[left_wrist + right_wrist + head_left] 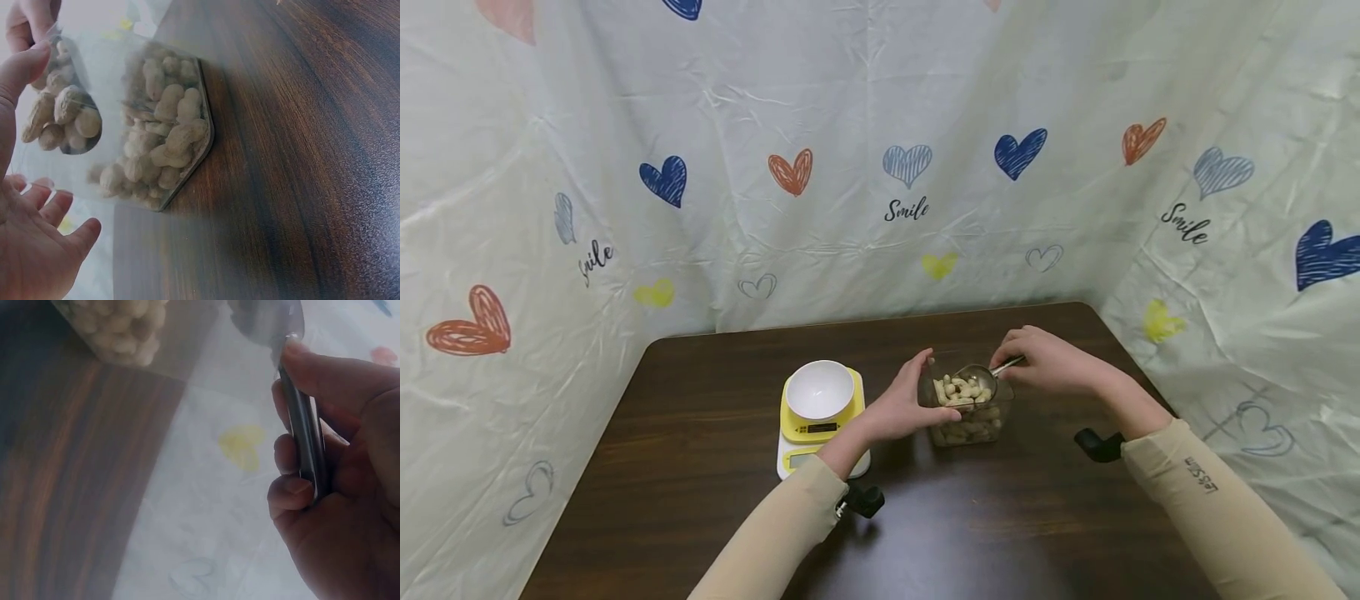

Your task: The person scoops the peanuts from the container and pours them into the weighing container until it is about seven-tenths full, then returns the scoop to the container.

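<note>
A clear plastic container (1004, 408) holding unshelled peanuts (951, 388) stands on the dark table. My left hand (895, 406) holds it by the left side, with the thumb at the near rim and the fingers spread toward the far side. My right hand (1047, 360) grips a metal scoop (305, 434) by its handle, fingers wrapped around it in the right wrist view. The scoop's bowl is over the peanuts inside the container's opening. Through the clear wall in the left wrist view, several peanuts (70, 106) lie in the scoop, above the main heap (165, 131).
To the left of the container, a yellow and white kitchen scale (789, 425) carries a white bowl (820, 392). The wooden table (700, 467) ends at a white curtain (835, 275) printed with hearts, behind and at both sides.
</note>
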Motion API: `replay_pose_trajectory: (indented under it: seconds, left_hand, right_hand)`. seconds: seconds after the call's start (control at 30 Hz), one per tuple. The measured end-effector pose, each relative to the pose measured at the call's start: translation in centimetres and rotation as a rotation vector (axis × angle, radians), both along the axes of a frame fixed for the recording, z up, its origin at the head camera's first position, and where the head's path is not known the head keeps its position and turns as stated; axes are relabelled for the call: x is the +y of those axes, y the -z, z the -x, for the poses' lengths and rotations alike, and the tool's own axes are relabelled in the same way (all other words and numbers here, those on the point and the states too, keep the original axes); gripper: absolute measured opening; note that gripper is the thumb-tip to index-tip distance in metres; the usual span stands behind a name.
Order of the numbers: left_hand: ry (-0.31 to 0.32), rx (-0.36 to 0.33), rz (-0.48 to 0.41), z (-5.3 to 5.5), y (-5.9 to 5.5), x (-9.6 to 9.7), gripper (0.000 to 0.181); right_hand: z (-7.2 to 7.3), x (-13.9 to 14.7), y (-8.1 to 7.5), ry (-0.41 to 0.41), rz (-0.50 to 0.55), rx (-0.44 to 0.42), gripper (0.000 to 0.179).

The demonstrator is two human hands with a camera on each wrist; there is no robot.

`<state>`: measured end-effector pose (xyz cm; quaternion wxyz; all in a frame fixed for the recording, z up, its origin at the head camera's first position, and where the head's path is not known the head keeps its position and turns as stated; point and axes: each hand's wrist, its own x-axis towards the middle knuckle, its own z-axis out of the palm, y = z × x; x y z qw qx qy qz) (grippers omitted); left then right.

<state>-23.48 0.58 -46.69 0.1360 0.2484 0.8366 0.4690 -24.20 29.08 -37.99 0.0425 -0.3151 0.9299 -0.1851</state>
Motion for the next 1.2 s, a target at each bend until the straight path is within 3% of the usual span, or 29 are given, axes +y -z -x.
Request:
replay_pose_trajectory:
  seconds: [0.63,0.9,1.2]
  left_hand:
    - [-0.008,0.006,-0.011,0.1,0.4,0.0,0.113]
    - [0.001,0.015,-0.015,0.2,0.4,-0.1,0.114]
    - [0.01,0.012,-0.023,0.3,0.5,-0.2,0.114]
  right_hand:
    - [1.0,1.1,-0.1,0.09,0.09,-0.189,0.012]
    - [1.0,1.0,0.2,0.065,0.108,-0.161,0.011]
    - [1.0,1.0,0.5,0.128,0.115,-0.098,0.011]
